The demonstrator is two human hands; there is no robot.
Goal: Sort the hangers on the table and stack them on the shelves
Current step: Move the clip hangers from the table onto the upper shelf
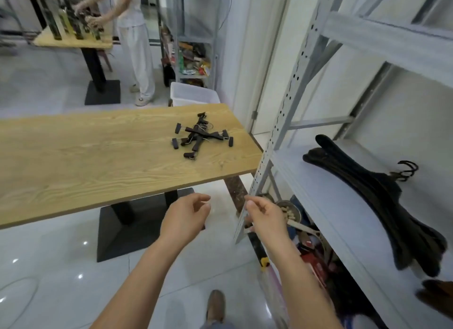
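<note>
Forearms bare; brown shoe (greyish trouser leg).

Bright, even, diffuse indoor light. The glossy floor shows small white specular dots near left and a hazy sheen far left. There is a soft shadow under the desk and no hard shadows on its top. Wide-angle distortion is strong: the shelf upright bows on the right and the desk's edges curve. Whole frame is a bit soft, with compression smear. The far person and the far left corner are blurred. The dark hangers on the right are crushed near black, with little detail. Fingers of the left hand and right hand are slightly soft.
</note>
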